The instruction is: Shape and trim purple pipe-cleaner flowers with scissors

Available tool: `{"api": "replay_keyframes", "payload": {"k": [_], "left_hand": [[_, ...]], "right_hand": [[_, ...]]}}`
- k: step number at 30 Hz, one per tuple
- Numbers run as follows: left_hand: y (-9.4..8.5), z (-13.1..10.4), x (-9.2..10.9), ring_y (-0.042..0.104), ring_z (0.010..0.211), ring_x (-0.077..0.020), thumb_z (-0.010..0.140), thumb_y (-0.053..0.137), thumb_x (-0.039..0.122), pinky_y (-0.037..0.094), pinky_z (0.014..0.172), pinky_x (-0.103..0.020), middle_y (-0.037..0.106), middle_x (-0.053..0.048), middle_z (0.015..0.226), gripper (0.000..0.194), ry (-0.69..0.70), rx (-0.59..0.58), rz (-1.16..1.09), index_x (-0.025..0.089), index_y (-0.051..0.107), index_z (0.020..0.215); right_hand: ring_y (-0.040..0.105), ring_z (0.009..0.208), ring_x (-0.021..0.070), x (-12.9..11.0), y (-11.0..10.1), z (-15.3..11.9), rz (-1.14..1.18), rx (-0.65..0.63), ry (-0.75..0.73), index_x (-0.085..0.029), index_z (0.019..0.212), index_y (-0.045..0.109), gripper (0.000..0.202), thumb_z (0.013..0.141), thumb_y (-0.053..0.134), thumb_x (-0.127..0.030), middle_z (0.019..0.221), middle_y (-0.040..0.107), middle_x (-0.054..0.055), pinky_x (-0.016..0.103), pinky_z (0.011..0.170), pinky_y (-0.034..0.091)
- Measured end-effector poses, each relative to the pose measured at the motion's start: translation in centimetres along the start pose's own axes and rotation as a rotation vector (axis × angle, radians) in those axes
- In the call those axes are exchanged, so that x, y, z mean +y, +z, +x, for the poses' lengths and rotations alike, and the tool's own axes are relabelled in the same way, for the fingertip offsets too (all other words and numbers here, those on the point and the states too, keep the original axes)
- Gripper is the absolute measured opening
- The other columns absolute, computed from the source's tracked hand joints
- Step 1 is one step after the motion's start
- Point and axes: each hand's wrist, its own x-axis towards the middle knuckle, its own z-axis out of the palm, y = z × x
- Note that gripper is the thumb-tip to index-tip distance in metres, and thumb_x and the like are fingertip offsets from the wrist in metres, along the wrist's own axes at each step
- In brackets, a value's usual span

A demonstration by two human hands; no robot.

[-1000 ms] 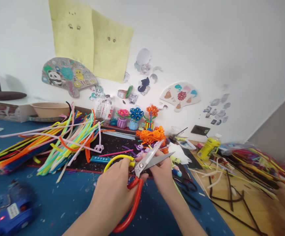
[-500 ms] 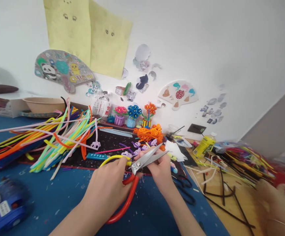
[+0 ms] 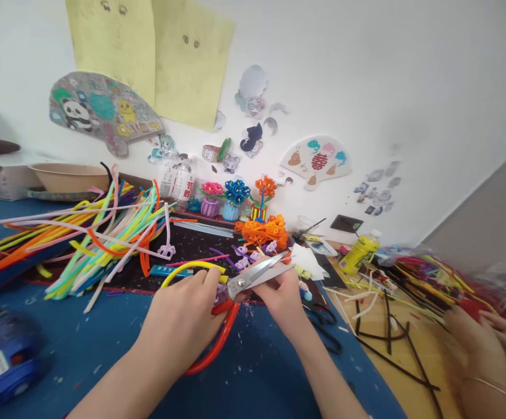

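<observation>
My left hand (image 3: pixel 187 314) is wrapped round the scissors (image 3: pixel 241 282), which have one yellow and one red handle. Their silver blades point right and stand slightly apart, in front of my right hand (image 3: pixel 281 291). The fingers of my right hand are bent together behind the blades; what they hold is hidden. Purple looped pieces (image 3: pixel 241 256) lie just beyond the hands on a dark mat. Behind them is a pile of orange looped pieces (image 3: pixel 265 233).
Colourful pipe cleaners (image 3: pixel 104 238) are heaped at the left, above a blue device (image 3: pixel 6 364). Small flower pots (image 3: pixel 236 210) stand by the wall. At the right are a yellow bottle (image 3: pixel 360 253), black stems (image 3: pixel 410 349) and another person's hands (image 3: pixel 480 343) with something red.
The scissor blades have come closer together and tilted flatter. The whole view has shifted slightly, so most things appear a little further left.
</observation>
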Motion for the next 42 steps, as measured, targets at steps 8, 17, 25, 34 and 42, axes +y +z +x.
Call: {"api": "replay_keyframes", "payload": {"k": [8,17,25,34,42], "left_hand": [[0.4,0.0,-0.5,0.066,0.062,-0.0237,0.078,0.050,0.025,0.030,0.046,-0.028,0.065,-0.002,0.065,0.006,0.084,0.129,0.038,0.020,0.054,0.079],[1.0,0.1,-0.9,0.065,0.059,-0.0228,0.078,0.052,0.025,0.028,0.045,-0.028,0.064,-0.001,0.063,0.006,0.126,0.164,-0.011,0.021,0.055,0.079],[1.2,0.2,-0.7,0.064,0.054,-0.0232,0.082,0.050,0.031,0.024,0.044,-0.028,0.062,0.001,0.058,0.012,0.122,0.147,-0.013,0.022,0.053,0.075],[1.4,0.1,-1.2,0.066,0.058,-0.0240,0.085,0.049,0.038,0.023,0.046,-0.028,0.063,0.001,0.059,0.019,0.107,0.054,-0.028,0.022,0.052,0.076],[0.8,0.4,-0.5,0.064,0.066,-0.0231,0.082,0.049,0.049,0.031,0.048,-0.028,0.063,-0.003,0.084,0.029,0.016,0.076,-0.133,0.022,0.051,0.089]], "right_hand": [[0.066,0.050,0.0182,0.5,-0.5,-0.3,-0.008,-0.029,0.063,-0.018,0.067,0.070,0.007,0.073,0.069,-0.023,0.058,0.069,0.002,0.027,0.049,0.056],[0.066,0.056,0.0183,0.3,-0.9,-0.2,-0.219,-0.001,-0.086,-0.019,0.064,0.069,0.010,0.073,0.068,-0.023,0.061,0.069,0.002,0.026,0.050,0.054],[0.062,0.046,0.0147,0.4,-1.0,0.0,-0.208,-0.027,-0.109,-0.019,0.063,0.067,0.014,0.075,0.062,-0.013,0.055,0.065,0.000,0.023,0.045,0.051],[0.059,0.044,0.0126,0.6,-1.2,0.1,-0.190,0.048,-0.076,-0.017,0.061,0.065,0.013,0.069,0.062,-0.008,0.052,0.061,-0.002,0.021,0.043,0.047],[0.059,0.043,0.0124,0.1,-0.8,-0.1,-0.119,0.084,-0.008,-0.017,0.061,0.065,0.011,0.071,0.067,-0.018,0.051,0.062,-0.001,0.021,0.042,0.049]]}}
